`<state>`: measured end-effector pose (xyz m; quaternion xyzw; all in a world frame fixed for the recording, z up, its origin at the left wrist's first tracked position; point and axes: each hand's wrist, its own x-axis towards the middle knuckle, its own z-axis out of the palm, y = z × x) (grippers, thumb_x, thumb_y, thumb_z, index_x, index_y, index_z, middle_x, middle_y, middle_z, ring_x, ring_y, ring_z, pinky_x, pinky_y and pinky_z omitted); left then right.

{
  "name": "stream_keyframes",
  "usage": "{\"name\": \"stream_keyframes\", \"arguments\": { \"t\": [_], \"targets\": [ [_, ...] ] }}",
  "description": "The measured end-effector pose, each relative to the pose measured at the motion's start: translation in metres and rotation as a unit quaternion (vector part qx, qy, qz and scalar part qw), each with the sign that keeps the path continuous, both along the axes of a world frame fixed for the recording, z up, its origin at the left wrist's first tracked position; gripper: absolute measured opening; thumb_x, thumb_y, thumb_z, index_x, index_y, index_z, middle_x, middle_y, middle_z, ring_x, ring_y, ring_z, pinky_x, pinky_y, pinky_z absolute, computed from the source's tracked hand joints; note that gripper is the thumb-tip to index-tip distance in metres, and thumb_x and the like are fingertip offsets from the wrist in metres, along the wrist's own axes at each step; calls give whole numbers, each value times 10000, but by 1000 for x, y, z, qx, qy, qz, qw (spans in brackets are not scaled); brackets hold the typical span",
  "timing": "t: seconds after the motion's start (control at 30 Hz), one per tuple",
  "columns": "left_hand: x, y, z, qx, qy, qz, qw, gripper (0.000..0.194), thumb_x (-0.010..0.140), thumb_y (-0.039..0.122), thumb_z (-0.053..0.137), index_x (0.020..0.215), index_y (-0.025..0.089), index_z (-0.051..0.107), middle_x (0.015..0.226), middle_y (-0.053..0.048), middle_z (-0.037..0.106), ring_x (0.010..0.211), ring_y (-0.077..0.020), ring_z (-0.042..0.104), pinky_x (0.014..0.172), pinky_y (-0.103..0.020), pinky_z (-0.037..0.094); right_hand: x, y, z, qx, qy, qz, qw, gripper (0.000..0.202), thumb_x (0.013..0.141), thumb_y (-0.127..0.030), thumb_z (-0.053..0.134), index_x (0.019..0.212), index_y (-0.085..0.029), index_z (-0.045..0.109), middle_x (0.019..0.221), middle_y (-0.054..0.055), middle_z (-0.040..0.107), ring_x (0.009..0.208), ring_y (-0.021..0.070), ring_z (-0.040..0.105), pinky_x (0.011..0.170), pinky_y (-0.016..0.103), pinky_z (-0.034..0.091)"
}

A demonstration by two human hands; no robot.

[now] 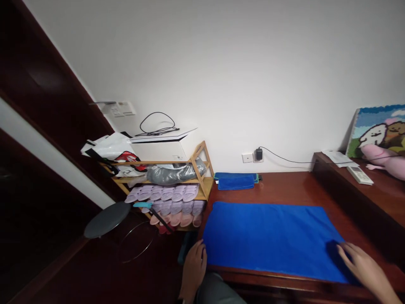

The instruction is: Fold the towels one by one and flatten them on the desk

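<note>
A bright blue cloth (272,240) lies spread on the reddish-brown wooden desk, nearly flat with faint creases on its right side. By the desk's front left edge is my left hand (194,261), its fingers stretched forward and loosely bent close to the cloth's left border. Whether its fingertips touch the cloth I cannot tell. My right hand (359,261) is over the cloth's right border, fingers extended, thumb apart, casting a shadow on the fabric. Nothing shows in either hand. Behind the cloth, a folded blue towel (236,182) sits against the wall.
Left of the desk stands a wooden rack (204,169) with slippers (167,193) and a white box (161,147). A round stool (108,219) is farther left. On the raised right ledge are a remote (360,175) and a pink plush toy (387,160). A plugged-in charger (259,153) trails a cable.
</note>
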<state>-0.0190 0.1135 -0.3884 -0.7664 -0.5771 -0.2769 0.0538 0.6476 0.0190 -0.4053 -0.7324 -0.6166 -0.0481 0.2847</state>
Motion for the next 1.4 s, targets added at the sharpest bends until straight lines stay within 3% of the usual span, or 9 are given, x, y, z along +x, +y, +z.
{"name": "stream_keyframes", "arguments": {
  "t": [0.13, 0.27, 0.47, 0.73, 0.97, 1.07, 1.2, 1.3, 1.4],
  "targets": [
    [22, 45, 8, -30, 29, -31, 999, 432, 1062, 308, 390, 1388, 203, 653, 1508, -121, 621, 1408, -275, 572, 1158, -492, 502, -53, 76, 4, -70, -9, 32, 997, 675, 948, -611, 315, 1297, -213, 734, 1431, 135, 672, 1337, 354, 614, 1162, 555, 458],
    [23, 59, -9, -68, 100, -41, 992, 491, 1066, 350, 402, 1526, 243, 537, 1596, -131, 530, 1470, -306, 501, 1165, -548, 473, -57, 112, -27, -144, -40, -10, 989, 755, 929, -634, 265, 1501, -266, 591, 1591, 71, 531, 1488, 383, 448, 1197, 633, 367],
    [12, 63, -12, -42, 105, -27, 993, 430, 1063, 396, 442, 1417, 257, 641, 1449, -121, 656, 1354, -308, 605, 1156, -538, 477, -34, 109, -64, -160, -66, -13, 985, 770, 951, -656, 248, 1591, -291, 471, 1667, 56, 418, 1546, 360, 351, 1236, 610, 299],
    [69, 158, 4, -128, 85, -22, 988, 478, 1060, 345, 415, 1494, 211, 562, 1598, -117, 530, 1494, -282, 466, 1223, -480, 406, -44, 107, -56, -211, -97, -28, 972, 748, 984, -633, 178, 1639, -322, 363, 1724, 1, 299, 1597, 318, 222, 1281, 571, 214],
    [72, 168, -11, -153, 92, 6, 984, 522, 1056, 433, 436, 1552, 288, 507, 1719, -90, 338, 1587, -299, 296, 1278, -502, 295, -44, 118, -36, -263, -70, -65, 960, 761, 946, -651, 262, 1603, -315, 446, 1685, 40, 395, 1559, 366, 324, 1230, 646, 289],
    [72, 168, -10, -159, 97, 13, 982, 524, 1044, 427, 458, 1548, 294, 514, 1728, -83, 319, 1592, -308, 282, 1284, -506, 274, -97, 143, 1, -278, -79, -133, 948, 721, 949, -543, 293, 1538, -210, 540, 1640, 128, 459, 1521, 412, 378, 1190, 674, 315],
    [74, 170, -8, -163, 99, 11, 982, 574, 1029, 430, 484, 1587, 301, 455, 1734, -84, 302, 1591, -305, 284, 1276, -504, 281, -238, 190, 42, -171, -82, 46, 981, 648, 970, -376, 356, 1570, -170, 490, 1680, 110, 394, 1569, 349, 297, 1261, 581, 220],
    [74, 172, -7, -157, 103, 17, 982, 607, 1025, 427, 486, 1614, 300, 409, 1728, -92, 317, 1581, -298, 307, 1265, -498, 295, -341, 220, 48, -178, -26, 192, 965, 648, 1030, -448, 322, 1641, -236, 370, 1713, 50, 321, 1601, 294, 227, 1294, 529, 150],
    [74, 173, -7, -155, 116, 26, 981, 598, 1019, 422, 497, 1602, 304, 434, 1713, -99, 350, 1574, -296, 323, 1268, -497, 280, -393, 239, 39, -209, 12, 239, 948, 659, 1060, -470, 263, 1658, -198, 318, 1728, 65, 268, 1616, 277, 171, 1306, 514, 103]
  ]
}}
